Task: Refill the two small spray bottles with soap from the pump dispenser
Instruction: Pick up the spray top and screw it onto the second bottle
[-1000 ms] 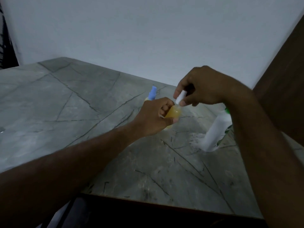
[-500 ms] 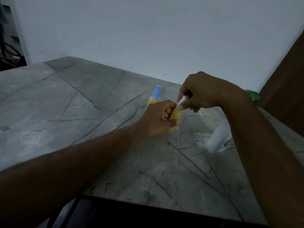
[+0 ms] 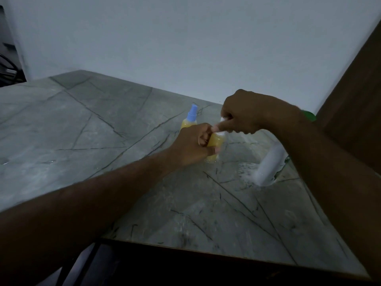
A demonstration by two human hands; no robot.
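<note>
My left hand [image 3: 190, 144] grips a small clear spray bottle [image 3: 214, 143] full of yellow soap, standing on the grey marble table [image 3: 103, 131]. My right hand [image 3: 245, 111] pinches that bottle's white spray cap [image 3: 223, 125] on its neck. Just behind my left hand stands a second small bottle [image 3: 190, 120] with yellow soap and a blue spray top. The white pump dispenser [image 3: 269, 167] with a green top [image 3: 308, 116] stands to the right, partly hidden behind my right forearm.
A patch of white foam or spilled liquid [image 3: 245, 170] lies on the table beside the dispenser's base. A brown wooden panel [image 3: 354, 104] rises at the right. A white wall runs behind the table. The table's front edge [image 3: 206, 249] is near me.
My right hand has brought the white cap down from above the bottle onto its neck. The bottle and my left hand have lowered toward the table.
</note>
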